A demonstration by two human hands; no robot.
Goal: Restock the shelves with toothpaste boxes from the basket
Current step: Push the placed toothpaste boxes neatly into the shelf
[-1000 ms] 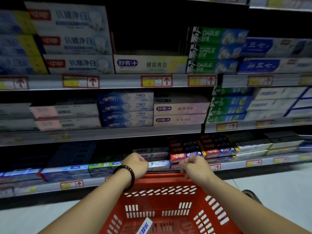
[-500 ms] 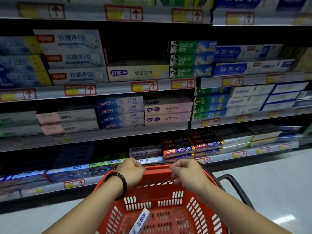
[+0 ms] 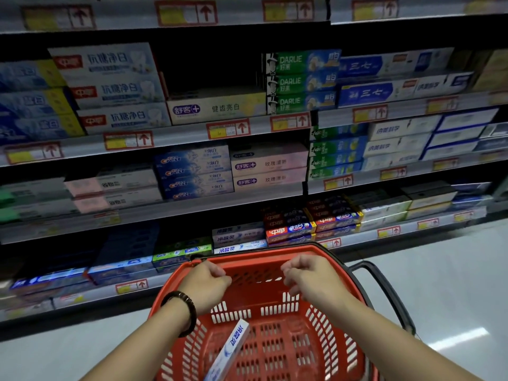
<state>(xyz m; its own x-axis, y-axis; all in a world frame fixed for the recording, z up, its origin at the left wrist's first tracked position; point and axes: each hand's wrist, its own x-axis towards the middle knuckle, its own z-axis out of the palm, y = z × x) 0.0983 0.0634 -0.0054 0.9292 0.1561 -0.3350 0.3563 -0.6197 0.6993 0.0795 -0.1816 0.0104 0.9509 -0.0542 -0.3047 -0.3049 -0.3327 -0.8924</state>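
Observation:
A red plastic basket (image 3: 354, 292) stands on the floor in front of the shelves. One white-and-blue toothpaste box (image 3: 228, 350) leans inside it against the near left wall. My left hand (image 3: 206, 284), a dark bead bracelet on its wrist, hovers just inside the far left rim with loosely curled fingers and nothing in it. My right hand (image 3: 308, 276) hangs over the far right part of the basket, also empty and half curled. Matching white-blue boxes (image 3: 237, 239) are stacked on the bottom shelf right behind the basket.
Four shelf levels of toothpaste boxes fill the view. A dark gap (image 3: 211, 72) lies above a single white box (image 3: 217, 108) on the upper shelf. The basket's black handle (image 3: 384, 287) sticks out to the right. Pale floor (image 3: 439, 298) runs along the right.
Both hands have come off the basket's far rim and drawn back over its inside. The view has pulled back and risen, so more of the basket and the box shows.

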